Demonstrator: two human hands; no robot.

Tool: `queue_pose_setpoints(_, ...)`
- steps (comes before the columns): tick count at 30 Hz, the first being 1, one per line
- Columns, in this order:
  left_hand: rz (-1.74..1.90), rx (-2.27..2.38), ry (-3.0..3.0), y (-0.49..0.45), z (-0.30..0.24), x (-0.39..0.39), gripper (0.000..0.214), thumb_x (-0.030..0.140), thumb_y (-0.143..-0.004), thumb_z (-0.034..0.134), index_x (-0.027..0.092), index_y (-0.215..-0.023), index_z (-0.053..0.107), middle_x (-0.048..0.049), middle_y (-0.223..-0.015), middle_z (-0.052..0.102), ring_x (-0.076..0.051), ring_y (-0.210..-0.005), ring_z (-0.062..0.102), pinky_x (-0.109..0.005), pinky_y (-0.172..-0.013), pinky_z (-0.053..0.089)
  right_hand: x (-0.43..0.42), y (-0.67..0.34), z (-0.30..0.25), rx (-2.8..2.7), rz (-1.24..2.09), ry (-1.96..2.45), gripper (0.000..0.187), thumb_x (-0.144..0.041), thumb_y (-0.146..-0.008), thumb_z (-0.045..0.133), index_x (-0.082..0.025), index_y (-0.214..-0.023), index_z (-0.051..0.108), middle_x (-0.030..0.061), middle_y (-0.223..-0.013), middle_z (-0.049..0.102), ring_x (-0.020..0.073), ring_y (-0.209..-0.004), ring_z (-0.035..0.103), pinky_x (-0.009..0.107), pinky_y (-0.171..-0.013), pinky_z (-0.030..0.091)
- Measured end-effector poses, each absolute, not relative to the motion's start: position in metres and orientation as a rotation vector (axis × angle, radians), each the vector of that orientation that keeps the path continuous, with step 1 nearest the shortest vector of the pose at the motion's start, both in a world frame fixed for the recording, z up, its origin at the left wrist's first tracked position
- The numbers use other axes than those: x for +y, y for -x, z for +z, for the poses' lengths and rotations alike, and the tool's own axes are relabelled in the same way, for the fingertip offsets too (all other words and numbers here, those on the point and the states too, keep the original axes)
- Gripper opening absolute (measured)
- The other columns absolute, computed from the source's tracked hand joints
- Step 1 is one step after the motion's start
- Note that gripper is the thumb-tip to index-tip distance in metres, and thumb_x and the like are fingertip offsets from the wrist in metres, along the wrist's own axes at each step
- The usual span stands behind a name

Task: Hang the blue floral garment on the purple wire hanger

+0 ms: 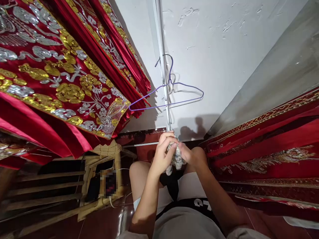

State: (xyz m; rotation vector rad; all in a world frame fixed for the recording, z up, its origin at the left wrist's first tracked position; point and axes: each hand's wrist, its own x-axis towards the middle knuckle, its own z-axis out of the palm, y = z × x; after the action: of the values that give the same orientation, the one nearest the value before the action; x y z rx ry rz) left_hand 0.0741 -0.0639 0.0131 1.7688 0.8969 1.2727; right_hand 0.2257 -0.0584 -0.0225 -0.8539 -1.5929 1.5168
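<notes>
In front of my knees, both hands are closed on a small, pale, crumpled bundle [178,159] that looks like patterned cloth. My left hand [162,151] wraps it from the left with bent fingers. On the other side my right hand [186,154] grips it with the thumb near the left fingertips. The bundle's lower ends hang below the hands, while its middle is hidden by the fingers. Above the hands, a purple hanger [149,108] with nothing on it hooks at a thin white vertical strip [161,39] along the wall.
Red cloths with gold and silver embroidery [71,93] hang at the upper left. More red embroidered fabric [269,149] lines the right side. A bamboo chair [117,159] stands at the left, carrying a pixelated item [109,184]. The white wall [211,63] is ahead.
</notes>
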Motion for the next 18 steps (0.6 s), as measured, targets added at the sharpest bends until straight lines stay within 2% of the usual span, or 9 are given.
queue_pose_setpoints(2, 1.276, 0.912, -1.760, -0.063, 0.009, -0.062, 0.021, 0.042, -0.102, 0.054, 0.024, -0.109, 0.060, -0.0116, -0.138, 0.052, -0.026, -0.138, 0.045, -0.041, -0.118, 0.035, -0.055, -0.223, -0.009, -1.686, 1.618, 0.744, 0.041, -0.054, -0.087, 0.067, -0.018, -0.106, 0.066, 0.0043, -0.091, 0.065, 0.0208, -0.087, 0.061, 0.034, -0.081, 0.051)
queue_pose_setpoints(4, 1.130, 0.892, -1.712, -0.048, 0.001, -0.061, 0.033, 0.048, -0.103, 0.051, 0.025, -0.126, 0.053, -0.0120, -0.141, 0.053, -0.025, -0.135, 0.050, -0.040, -0.115, 0.039, -0.049, -0.226, 0.007, -1.789, 1.588, 0.725, 0.030, -0.036, -0.078, 0.076, -0.016, -0.099, 0.067, 0.0013, -0.082, 0.064, 0.0166, -0.075, 0.057, 0.029, -0.070, 0.048)
queue_pose_setpoints(6, 0.888, 0.895, -1.710, -0.034, -0.008, -0.062, 0.041, 0.053, -0.103, 0.048, 0.021, -0.128, 0.055, -0.0101, -0.122, 0.065, -0.025, -0.117, 0.060, -0.037, -0.104, 0.047, -0.037, -0.234, 0.027, -1.854, 1.376, 0.819, 0.015, -0.024, -0.076, 0.072, -0.017, -0.088, 0.067, -0.0011, -0.072, 0.061, 0.0142, -0.066, 0.054, 0.027, -0.064, 0.044)
queue_pose_setpoints(8, 0.688, 0.973, -1.751, -0.020, -0.013, -0.067, 0.043, 0.055, -0.101, 0.048, 0.017, -0.109, 0.065, -0.0068, -0.099, 0.069, -0.024, -0.096, 0.063, -0.034, -0.091, 0.051, -0.020, -0.245, 0.047, -1.831, 1.060, 0.921, 0.006, -0.020, -0.076, 0.069, -0.018, -0.081, 0.066, -0.0005, -0.072, 0.064, 0.0153, -0.067, 0.056, 0.028, -0.065, 0.046)
queue_pose_setpoints(10, 0.607, 1.114, -1.806, -0.007, -0.014, -0.072, 0.043, 0.053, -0.100, 0.050, 0.015, -0.095, 0.068, -0.0044, -0.087, 0.069, -0.021, -0.082, 0.060, -0.030, -0.080, 0.050, 0.003, -0.254, 0.062, -1.728, 0.767, 0.981, 0.012, -0.019, -0.075, 0.069, -0.020, -0.087, 0.069, 0.0030, -0.088, 0.072, 0.0196, -0.079, 0.064, 0.032, -0.076, 0.052)
queue_pose_setpoints(11, 0.593, 1.191, -1.827, 0.000, -0.012, -0.075, 0.041, 0.051, -0.101, 0.049, 0.015, -0.094, 0.068, -0.0036, -0.084, 0.069, -0.020, -0.077, 0.058, -0.029, -0.076, 0.048, 0.016, -0.257, 0.065, -1.673, 0.671, 1.009, 0.020, -0.019, -0.076, 0.067, -0.021, -0.096, 0.071, 0.0047, -0.099, 0.074, 0.0223, -0.089, 0.067, 0.034, -0.083, 0.053)
queue_pose_setpoints(14, 0.639, 1.331, -1.868, 0.020, -0.001, -0.079, 0.036, 0.046, -0.101, 0.048, 0.017, -0.096, 0.070, -0.0021, -0.079, 0.068, -0.018, -0.069, 0.056, -0.027, -0.068, 0.043, 0.053, -0.257, 0.058, -1.618, 0.641, 1.086, 0.040, -0.022, -0.083, 0.061, -0.023, -0.122, 0.070, 0.0066, -0.131, 0.070, 0.0271, -0.123, 0.062, 0.041, -0.108, 0.047)
queue_pose_setpoints(16, 0.673, 1.349, -1.897, 0.031, 0.008, -0.080, 0.036, 0.045, -0.101, 0.048, 0.018, -0.087, 0.069, -0.0006, -0.071, 0.064, -0.017, -0.063, 0.052, -0.026, -0.063, 0.040, 0.069, -0.252, 0.042, -1.645, 0.784, 1.151, 0.043, -0.025, -0.086, 0.059, -0.020, -0.127, 0.070, 0.0082, -0.136, 0.068, 0.0278, -0.132, 0.057, 0.041, -0.114, 0.042)
queue_pose_setpoints(18, 0.679, 1.354, -1.947, 0.039, 0.016, -0.081, 0.039, 0.045, -0.101, 0.048, 0.020, -0.076, 0.065, 0.0003, -0.064, 0.059, -0.017, -0.059, 0.049, -0.026, -0.060, 0.038, 0.077, -0.248, 0.024, -1.652, 0.926, 1.211, 0.040, -0.030, -0.088, 0.056, -0.018, -0.123, 0.072, 0.0098, -0.129, 0.071, 0.0281, -0.129, 0.059, 0.040, -0.113, 0.043)
